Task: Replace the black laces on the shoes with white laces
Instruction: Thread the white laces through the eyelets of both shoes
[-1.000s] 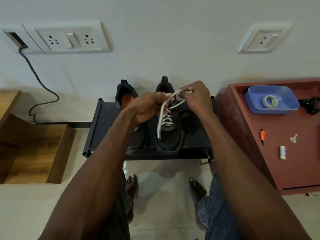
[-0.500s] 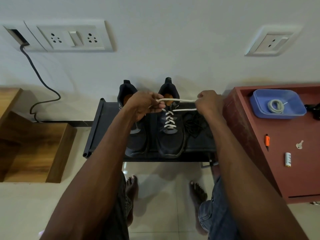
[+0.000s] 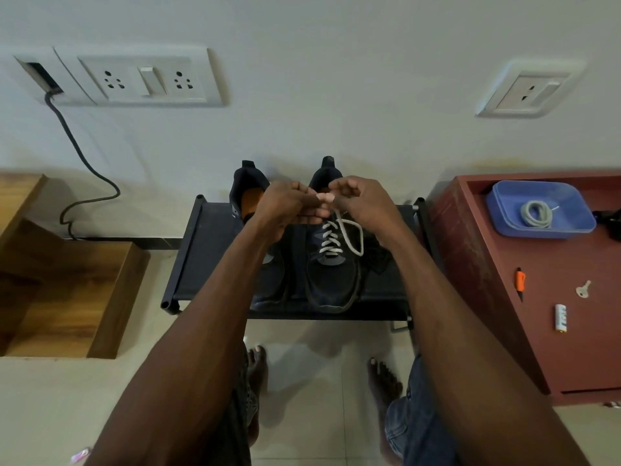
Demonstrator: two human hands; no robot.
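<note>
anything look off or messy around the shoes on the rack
A tangle of black laces lies loose on the rack beside the right shoe. The left shoe shows no white lacing.

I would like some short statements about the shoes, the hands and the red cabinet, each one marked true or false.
1. The right shoe carries a white lace. True.
2. Both hands are at the top of the left shoe. False: the left hand and right hand meet above the right shoe.
3. A blue tray on the red cabinet holds a coiled cord. True.
4. The key lies inside the blue tray. False: it lies on the cabinet top.
</note>
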